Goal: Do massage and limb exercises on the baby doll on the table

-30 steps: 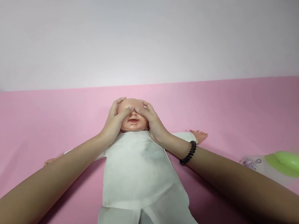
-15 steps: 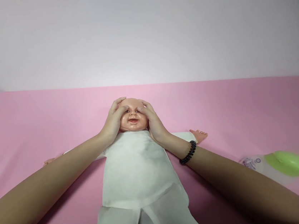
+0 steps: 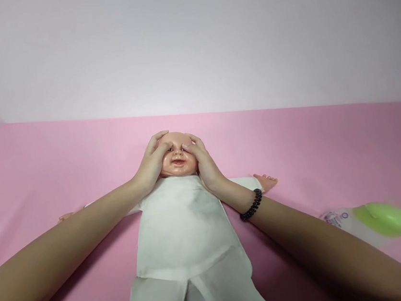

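A baby doll [image 3: 186, 234] in a white top and white trousers lies on its back on the pink surface, arms spread to both sides. My left hand [image 3: 152, 163] cups the left side of its head, the fingers curved over the crown and the thumb by one eye. On the opposite side, my right hand [image 3: 206, 163] is wrapped round the head, its thumb near the other eye. The doll's mouth and chin [image 3: 179, 167] show between my hands. Most of my fingers are partly hidden behind the head. A black coiled band [image 3: 252, 205] circles my right wrist.
A bottle with a bright green end [image 3: 389, 219] and a clear, printed part lies to the right, partly behind my right forearm. The pink sheet [image 3: 60, 157] reaches back to a pale grey-white wall [image 3: 189, 50].
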`<move>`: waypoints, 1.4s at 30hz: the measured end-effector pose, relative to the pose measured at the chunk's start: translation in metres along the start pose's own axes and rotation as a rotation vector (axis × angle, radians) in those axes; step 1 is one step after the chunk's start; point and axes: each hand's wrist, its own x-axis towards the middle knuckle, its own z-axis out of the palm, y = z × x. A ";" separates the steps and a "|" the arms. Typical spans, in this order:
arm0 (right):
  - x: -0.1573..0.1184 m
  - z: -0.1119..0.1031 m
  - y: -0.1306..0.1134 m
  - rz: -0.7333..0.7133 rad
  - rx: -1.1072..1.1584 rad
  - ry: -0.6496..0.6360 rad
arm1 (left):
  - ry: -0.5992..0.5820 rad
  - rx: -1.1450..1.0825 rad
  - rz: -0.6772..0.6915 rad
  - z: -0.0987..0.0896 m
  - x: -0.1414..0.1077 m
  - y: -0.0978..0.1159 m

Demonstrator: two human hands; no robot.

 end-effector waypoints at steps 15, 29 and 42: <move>-0.028 -0.020 -0.030 0.047 0.031 -0.287 | -0.203 0.535 0.373 -0.034 -0.028 -0.013; -0.020 -0.027 -0.025 0.104 0.090 -0.436 | -0.234 0.442 0.331 -0.035 -0.032 -0.011; -0.012 -0.033 -0.019 0.078 0.001 -0.572 | -0.203 0.557 0.354 -0.034 -0.032 -0.012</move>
